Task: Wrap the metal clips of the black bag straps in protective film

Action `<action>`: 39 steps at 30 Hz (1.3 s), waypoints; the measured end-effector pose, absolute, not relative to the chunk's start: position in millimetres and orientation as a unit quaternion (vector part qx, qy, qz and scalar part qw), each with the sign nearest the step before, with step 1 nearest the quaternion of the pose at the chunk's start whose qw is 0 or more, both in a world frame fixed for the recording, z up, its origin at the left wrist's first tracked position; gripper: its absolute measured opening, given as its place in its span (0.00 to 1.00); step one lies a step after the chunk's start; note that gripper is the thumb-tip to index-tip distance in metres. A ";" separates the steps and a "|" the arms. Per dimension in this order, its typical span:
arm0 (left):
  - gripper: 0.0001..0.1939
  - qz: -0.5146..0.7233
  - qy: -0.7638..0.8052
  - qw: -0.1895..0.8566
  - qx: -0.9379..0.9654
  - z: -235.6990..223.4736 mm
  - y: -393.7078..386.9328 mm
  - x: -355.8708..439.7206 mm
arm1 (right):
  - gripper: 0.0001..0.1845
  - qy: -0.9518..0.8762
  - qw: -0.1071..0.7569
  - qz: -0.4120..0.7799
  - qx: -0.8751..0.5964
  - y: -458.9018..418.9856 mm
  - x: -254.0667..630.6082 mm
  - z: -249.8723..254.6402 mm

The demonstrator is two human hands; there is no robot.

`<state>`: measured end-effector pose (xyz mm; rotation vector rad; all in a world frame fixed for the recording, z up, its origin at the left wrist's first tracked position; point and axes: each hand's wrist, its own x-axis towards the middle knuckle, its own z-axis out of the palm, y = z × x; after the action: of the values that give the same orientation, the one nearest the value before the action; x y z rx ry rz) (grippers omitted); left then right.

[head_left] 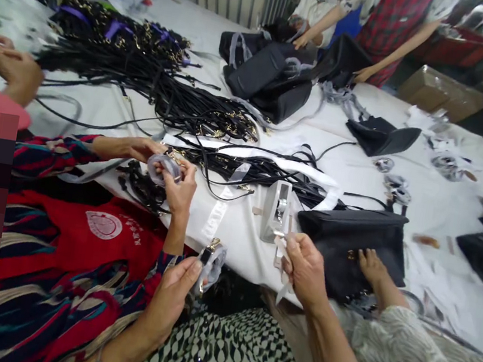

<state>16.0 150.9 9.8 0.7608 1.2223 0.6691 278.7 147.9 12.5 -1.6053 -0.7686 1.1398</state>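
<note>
My left hand (174,295) is closed on a coiled bag strap (212,268) wrapped in clear plastic, its gold clasp (213,243) pointing up. It is above my lap, just off the table's front edge. My right hand (306,268) pinches a strip of tape (283,293) at the front of a grey tape dispenser (276,210). Part of the strip hangs below the fingers. Behind the dispenser lies a pile of loose black straps (230,164) with gold hardware. A black bag (350,245) lies right of my right hand.
On the left, a co-worker's hands (181,187) hold another wrapped coil. At the right, another person's hand (371,266) rests on the black bag. Bundled straps (148,79) and black bags (266,76) cover the table's far side. A cardboard box (443,93) stands behind.
</note>
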 end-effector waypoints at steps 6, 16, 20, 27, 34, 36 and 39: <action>0.26 0.272 0.562 0.701 0.345 -4.0 154.2 17.0 | 0.23 -0.324 0.412 0.182 -0.832 186.8 373.0 -64.5; 0.29 0.258 0.604 0.680 0.327 -4.7 159.2 20.2 | 0.21 -0.325 0.462 0.236 -0.790 212.3 377.9 -112.4; 0.29 0.262 0.594 0.695 0.309 -5.8 161.0 22.5 | 0.23 -0.297 0.506 0.324 -0.742 207.4 371.7 -102.1; 0.29 0.246 0.594 0.692 0.329 -10.5 161.5 29.8 | 0.23 -0.247 0.569 0.363 -0.696 201.2 372.1 -95.0; 0.28 0.232 0.592 0.686 0.354 -16.3 159.1 35.2 | 0.18 -0.275 0.550 0.313 -0.724 200.6 380.9 -113.2; 0.28 0.234 0.593 0.686 0.351 -17.9 155.3 34.8 | 0.16 -0.303 0.533 0.294 -0.733 201.5 384.3 -115.6; 0.29 0.240 0.606 0.678 0.339 -18.1 153.7 33.8 | 0.11 -0.350 0.499 0.275 -0.744 203.7 389.8 -118.4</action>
<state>33.8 153.7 -18.1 0.7627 1.3619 0.5384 389.8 203.7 -118.4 -1.7987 -0.8461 0.6649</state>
